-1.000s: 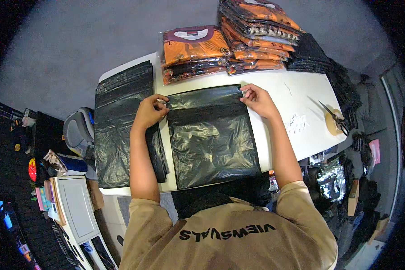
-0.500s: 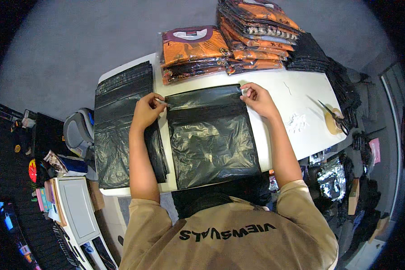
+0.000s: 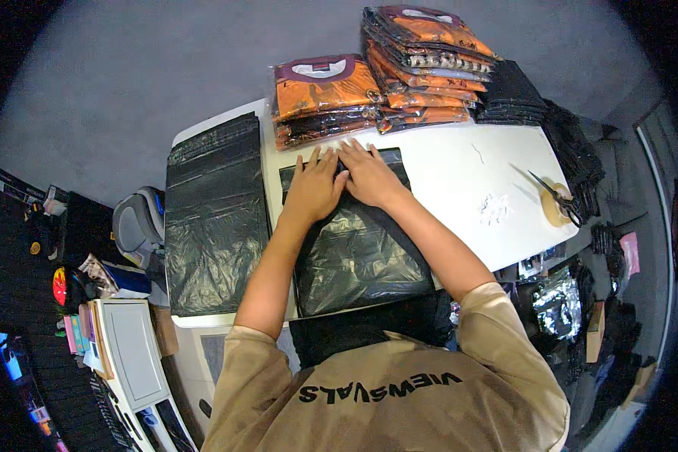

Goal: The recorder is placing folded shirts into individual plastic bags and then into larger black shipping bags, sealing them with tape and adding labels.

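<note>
White table (image 3: 448, 181), blk plastic bag (image 3: 361, 267) on it. L hand (image 3: 316, 184) & R hand (image 3: 371, 177) side by side, flat nr bag's top edge, fingers spread

Left grip (image 3: 316, 190) and right grip (image 3: 368, 177) partly hide the black plastic (image 3: 358, 264).

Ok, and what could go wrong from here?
The black bag could crease or shift under the left hand and right hand. The scissors, lying across the tape roll near the right edge of the white table, might fall if knocked. The tall stack of orange garments could topple if bumped.
</note>
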A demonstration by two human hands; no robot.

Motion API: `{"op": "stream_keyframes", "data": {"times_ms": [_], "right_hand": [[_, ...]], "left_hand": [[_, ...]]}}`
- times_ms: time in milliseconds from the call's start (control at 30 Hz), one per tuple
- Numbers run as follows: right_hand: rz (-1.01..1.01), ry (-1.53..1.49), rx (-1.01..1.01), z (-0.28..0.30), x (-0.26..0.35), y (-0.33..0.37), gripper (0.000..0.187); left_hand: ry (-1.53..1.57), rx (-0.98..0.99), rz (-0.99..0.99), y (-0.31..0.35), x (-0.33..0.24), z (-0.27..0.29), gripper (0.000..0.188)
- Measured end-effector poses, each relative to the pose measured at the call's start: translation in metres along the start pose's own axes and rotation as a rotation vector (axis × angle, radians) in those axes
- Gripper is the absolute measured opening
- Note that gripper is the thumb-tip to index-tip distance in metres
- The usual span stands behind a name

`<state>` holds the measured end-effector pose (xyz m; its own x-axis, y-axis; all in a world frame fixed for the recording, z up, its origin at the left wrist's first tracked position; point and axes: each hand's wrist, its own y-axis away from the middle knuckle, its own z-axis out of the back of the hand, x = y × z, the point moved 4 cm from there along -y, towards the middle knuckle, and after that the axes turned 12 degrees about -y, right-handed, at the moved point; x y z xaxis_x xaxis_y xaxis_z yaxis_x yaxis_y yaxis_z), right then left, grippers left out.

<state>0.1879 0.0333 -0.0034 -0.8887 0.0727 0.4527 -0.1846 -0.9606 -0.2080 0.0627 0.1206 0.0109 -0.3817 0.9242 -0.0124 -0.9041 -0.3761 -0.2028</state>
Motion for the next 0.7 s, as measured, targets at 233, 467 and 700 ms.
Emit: {"op": "stream_keyframes", "data": {"times_ms": [233, 467, 700], "right_hand": [[-0.043, 0.017, 0.082, -0.009, 0.003, 0.004, 0.067], [-0.107, 0.021, 0.128, -0.003, -0.006, 0.013, 0.072], [-0.208, 0.109, 0.173, 0.027, -0.059, 0.033, 0.073]], "left_hand": [[-0.071, 0.123, 0.059, 0.008, 0.0, -0.007, 0.07], [-0.057, 0.173, 0.12, 0.013, 0.0, -0.008, 0.071], [-0.097, 0.148, 0.201, 0.037, 0.056, -0.009, 0.06]]}}
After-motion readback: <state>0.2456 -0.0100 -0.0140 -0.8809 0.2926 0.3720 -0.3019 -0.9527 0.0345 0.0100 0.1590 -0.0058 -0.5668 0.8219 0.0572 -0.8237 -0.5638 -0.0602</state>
